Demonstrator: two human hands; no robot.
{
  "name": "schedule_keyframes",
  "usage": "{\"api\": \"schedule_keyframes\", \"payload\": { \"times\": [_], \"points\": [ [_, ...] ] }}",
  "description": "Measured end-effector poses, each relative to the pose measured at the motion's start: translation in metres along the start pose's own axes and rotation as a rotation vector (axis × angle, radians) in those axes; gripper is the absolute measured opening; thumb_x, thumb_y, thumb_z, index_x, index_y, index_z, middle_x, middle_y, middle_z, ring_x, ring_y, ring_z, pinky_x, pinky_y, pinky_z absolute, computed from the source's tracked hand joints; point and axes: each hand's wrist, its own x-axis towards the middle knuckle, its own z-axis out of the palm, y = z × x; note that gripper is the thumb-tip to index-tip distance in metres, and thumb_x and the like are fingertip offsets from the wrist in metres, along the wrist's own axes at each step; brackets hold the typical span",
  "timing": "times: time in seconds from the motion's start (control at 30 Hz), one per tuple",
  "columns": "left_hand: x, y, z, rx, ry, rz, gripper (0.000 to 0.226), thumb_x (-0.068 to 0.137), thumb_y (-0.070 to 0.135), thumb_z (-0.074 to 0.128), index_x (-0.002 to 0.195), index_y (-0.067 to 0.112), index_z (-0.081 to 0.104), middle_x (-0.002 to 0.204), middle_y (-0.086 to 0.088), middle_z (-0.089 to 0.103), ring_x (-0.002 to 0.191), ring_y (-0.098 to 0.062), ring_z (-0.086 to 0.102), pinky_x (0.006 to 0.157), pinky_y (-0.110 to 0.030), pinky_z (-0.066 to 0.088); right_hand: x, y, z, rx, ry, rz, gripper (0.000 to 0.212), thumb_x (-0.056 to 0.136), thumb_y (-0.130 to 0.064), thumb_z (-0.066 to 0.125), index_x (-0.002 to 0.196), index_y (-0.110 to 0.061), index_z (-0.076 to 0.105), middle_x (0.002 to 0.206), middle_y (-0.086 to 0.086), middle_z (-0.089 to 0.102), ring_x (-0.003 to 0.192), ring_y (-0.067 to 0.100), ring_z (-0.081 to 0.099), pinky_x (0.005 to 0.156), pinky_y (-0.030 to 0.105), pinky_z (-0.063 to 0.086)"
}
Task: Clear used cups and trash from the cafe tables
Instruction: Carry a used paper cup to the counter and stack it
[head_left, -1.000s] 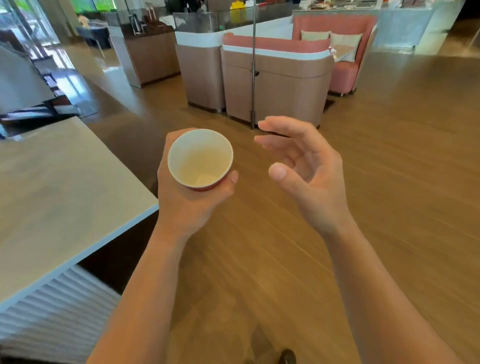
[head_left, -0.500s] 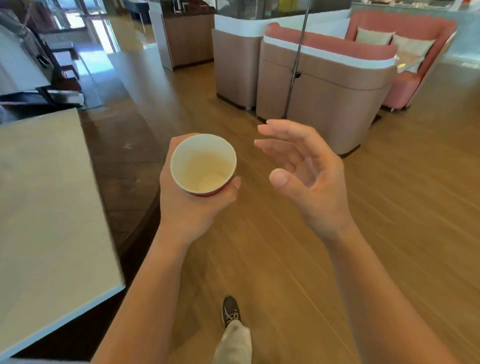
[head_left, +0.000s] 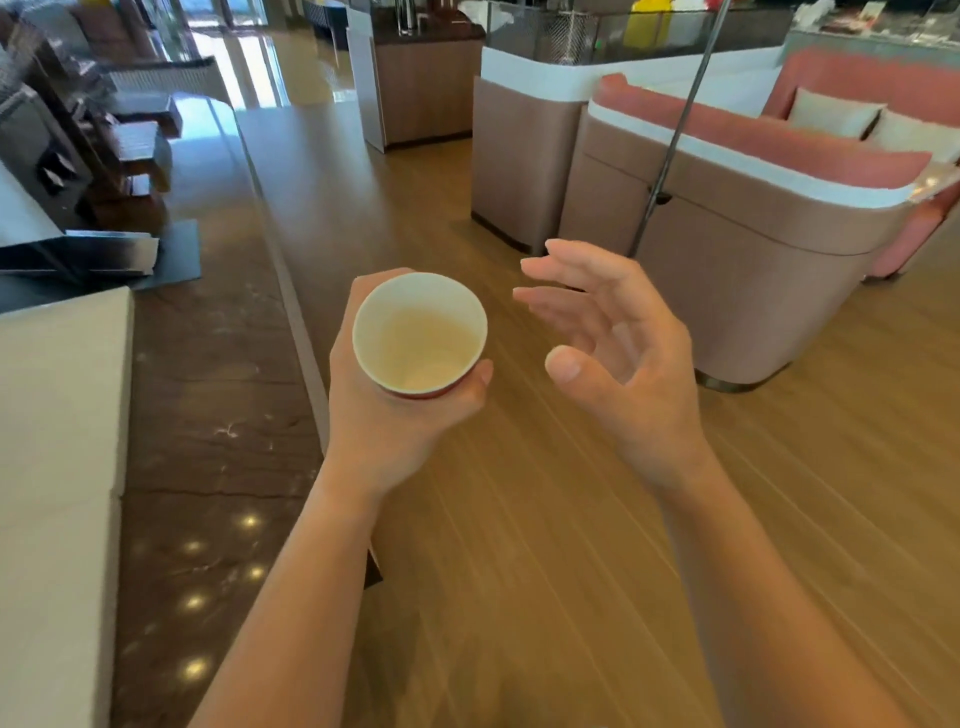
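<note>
My left hand (head_left: 384, 421) grips a paper cup (head_left: 420, 335) from below, fingers wrapped round its red outside. The cup is upright, white inside, and looks empty apart from a faint stain at the bottom. To the right of the cup my right hand (head_left: 618, 353) hovers in the air with fingers spread and slightly bent, holding nothing and a short gap away from the cup's rim. Both hands are above the wooden floor.
A pale table top (head_left: 57, 467) lies at the left edge beside a dark marble floor strip (head_left: 218, 415). Ahead right stand tan booth backs with pink seats (head_left: 753, 208) and a thin metal pole (head_left: 675, 130). A counter (head_left: 421, 78) stands at the back. Wooden floor (head_left: 519, 519) stretches ahead.
The view has swung left and moved forward: the table slid further to the left edge and the booths came nearer. Both hands kept the same pose with the cup.
</note>
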Motion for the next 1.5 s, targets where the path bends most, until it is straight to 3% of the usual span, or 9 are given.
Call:
{"api": "schedule_keyframes", "payload": {
  "times": [0.2,0.4,0.57,0.8,1.1,1.3,1.4,1.5],
  "points": [
    [0.077,-0.086,0.041,0.046,0.004,-0.014,0.061,0.073,0.031,0.084,0.123,0.023,0.05,0.114,-0.003,0.062,0.11,-0.02,0.065,0.092,-0.029,0.055,0.086,0.098,-0.029,0.077,-0.007,0.013,0.084,0.086,-0.063,0.07,0.142,-0.004,0.049,0.139,0.014,0.062,0.127,0.029,0.065,0.109,0.043,0.052],
    [0.185,-0.172,0.101,0.097,0.047,-0.027,0.069,0.07,0.031,0.084,0.125,0.009,0.05,0.111,-0.005,0.063,0.105,-0.016,0.065,0.09,-0.031,0.055,0.198,0.197,-0.077,0.15,-0.021,-0.006,0.083,0.084,-0.066,0.071,0.141,-0.01,0.051,0.14,0.01,0.063,0.128,0.028,0.064,0.11,0.044,0.051],
    [0.283,-0.226,0.145,0.117,0.096,-0.014,0.066,0.071,0.033,0.084,0.125,0.015,0.051,0.112,-0.007,0.064,0.105,-0.017,0.065,0.089,-0.026,0.054,0.308,0.259,-0.118,0.173,-0.059,-0.034,0.079,0.084,-0.064,0.071,0.14,-0.011,0.052,0.14,0.01,0.063,0.129,0.028,0.063,0.109,0.041,0.052],
    [0.379,-0.312,0.165,0.143,0.145,-0.043,0.068,0.071,0.028,0.087,0.126,0.015,0.05,0.114,-0.017,0.063,0.107,-0.034,0.066,0.09,-0.048,0.058,0.419,0.348,-0.132,0.176,-0.11,0.001,0.077,0.086,-0.064,0.07,0.137,-0.008,0.054,0.139,0.009,0.063,0.128,0.027,0.064,0.106,0.036,0.053],
    [0.511,-0.487,0.157,0.163,0.173,-0.033,0.071,0.073,0.032,0.085,0.127,0.003,0.049,0.117,-0.02,0.062,0.11,-0.03,0.064,0.091,-0.028,0.055,0.572,0.499,-0.101,0.15,-0.14,0.02,0.071,0.084,-0.066,0.07,0.133,-0.016,0.056,0.138,0.01,0.063,0.126,0.026,0.065,0.107,0.039,0.053],
    [0.656,-0.577,0.135,0.097,0.185,0.008,0.066,0.072,0.029,0.084,0.125,0.012,0.048,0.113,-0.003,0.061,0.108,-0.014,0.063,0.089,-0.019,0.053,0.72,0.573,-0.063,0.155,-0.136,-0.006,0.069,0.083,-0.067,0.07,0.132,-0.02,0.057,0.138,0.009,0.063,0.126,0.027,0.064,0.106,0.035,0.053],
    [0.714,-0.616,0.128,0.1,0.195,0.011,0.065,0.072,0.03,0.084,0.125,0.012,0.05,0.114,-0.003,0.06,0.109,-0.013,0.063,0.089,-0.016,0.051,0.779,0.604,-0.054,0.146,-0.116,-0.012,0.067,0.084,-0.067,0.069,0.131,-0.022,0.056,0.138,0.011,0.063,0.126,0.026,0.065,0.106,0.034,0.053],
    [0.753,-0.657,0.127,0.101,0.17,-0.008,0.062,0.07,0.031,0.084,0.122,0.027,0.049,0.113,0.005,0.06,0.108,-0.007,0.062,0.088,-0.016,0.051,0.822,0.642,-0.051,0.138,-0.102,0.004,0.066,0.084,-0.066,0.07,0.131,-0.021,0.056,0.139,0.011,0.063,0.126,0.026,0.064,0.107,0.036,0.052]
  ]
}}
